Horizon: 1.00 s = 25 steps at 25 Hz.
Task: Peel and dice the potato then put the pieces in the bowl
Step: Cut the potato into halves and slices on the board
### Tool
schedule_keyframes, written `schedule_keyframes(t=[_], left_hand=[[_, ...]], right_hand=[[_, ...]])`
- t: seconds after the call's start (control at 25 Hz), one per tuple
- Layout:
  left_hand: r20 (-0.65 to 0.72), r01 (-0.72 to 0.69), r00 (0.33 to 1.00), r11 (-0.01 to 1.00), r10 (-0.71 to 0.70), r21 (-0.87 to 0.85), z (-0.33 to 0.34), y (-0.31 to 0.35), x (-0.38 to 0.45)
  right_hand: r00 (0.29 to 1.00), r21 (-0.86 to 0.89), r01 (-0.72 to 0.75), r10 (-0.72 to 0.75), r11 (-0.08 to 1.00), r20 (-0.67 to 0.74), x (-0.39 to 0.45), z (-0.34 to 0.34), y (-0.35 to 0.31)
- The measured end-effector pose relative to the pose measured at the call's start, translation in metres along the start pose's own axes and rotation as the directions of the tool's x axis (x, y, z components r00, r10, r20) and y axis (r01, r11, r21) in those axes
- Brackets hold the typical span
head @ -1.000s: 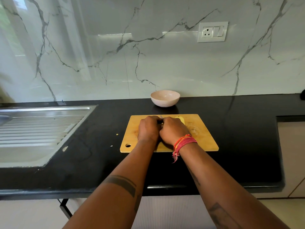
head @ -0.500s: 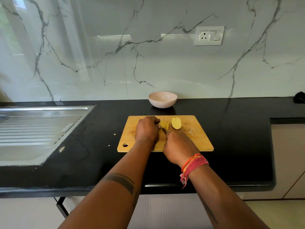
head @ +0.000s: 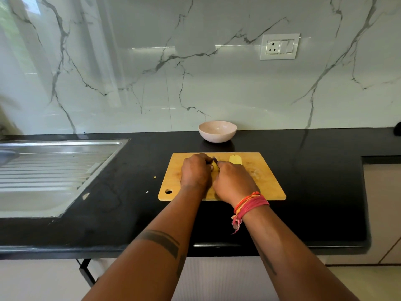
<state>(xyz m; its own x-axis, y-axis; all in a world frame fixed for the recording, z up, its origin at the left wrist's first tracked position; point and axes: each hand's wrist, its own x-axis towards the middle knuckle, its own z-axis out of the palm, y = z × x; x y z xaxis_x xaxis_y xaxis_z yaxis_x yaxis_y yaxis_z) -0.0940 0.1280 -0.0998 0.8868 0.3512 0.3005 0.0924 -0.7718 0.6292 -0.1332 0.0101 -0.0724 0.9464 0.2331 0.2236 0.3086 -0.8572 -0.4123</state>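
Observation:
On the wooden cutting board point(head: 269, 183) both my hands sit close together. My left hand point(head: 195, 172) curls over a peeled yellow potato piece point(head: 215, 167), holding it down. My right hand point(head: 233, 183) grips a knife whose dark blade tip point(head: 214, 159) shows between the hands; the handle is hidden in my fist. Another peeled potato slab point(head: 235, 159) lies flat at the board's far edge, right of my hands. The pale pink bowl point(head: 217, 131) stands behind the board by the wall; nothing shows inside it.
A steel sink with drainboard point(head: 54, 170) fills the counter's left. Small potato scraps point(head: 154, 177) lie on the black counter point(head: 314, 192) left of the board. A wall socket point(head: 280, 46) sits above right. The counter ends at a drop on the right.
My right hand pulled back toward me with the knife half a second ago, then moved forward again to the potato piece beside my left hand.

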Motion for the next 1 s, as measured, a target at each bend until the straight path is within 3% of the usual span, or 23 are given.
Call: schedule_keyframes(t=[0.4, 0.68, 1.0], left_hand=[[0.010, -0.037, 0.999, 0.997, 0.036, 0.068, -0.002, 0.000, 0.001], [0.006, 0.063, 0.998, 0.996, -0.063, -0.057, -0.001, 0.001, 0.002], [-0.016, 0.059, 0.998, 0.995, -0.061, -0.075, -0.001, 0.001, -0.002]], right_hand=[[0.995, -0.032, -0.037, 0.040, 0.999, 0.093, 0.029, 0.002, -0.008], [0.992, -0.088, 0.016, -0.005, 0.996, 0.127, 0.005, 0.007, 0.006], [0.998, -0.026, 0.052, -0.053, 0.998, -0.033, -0.033, 0.001, 0.016]])
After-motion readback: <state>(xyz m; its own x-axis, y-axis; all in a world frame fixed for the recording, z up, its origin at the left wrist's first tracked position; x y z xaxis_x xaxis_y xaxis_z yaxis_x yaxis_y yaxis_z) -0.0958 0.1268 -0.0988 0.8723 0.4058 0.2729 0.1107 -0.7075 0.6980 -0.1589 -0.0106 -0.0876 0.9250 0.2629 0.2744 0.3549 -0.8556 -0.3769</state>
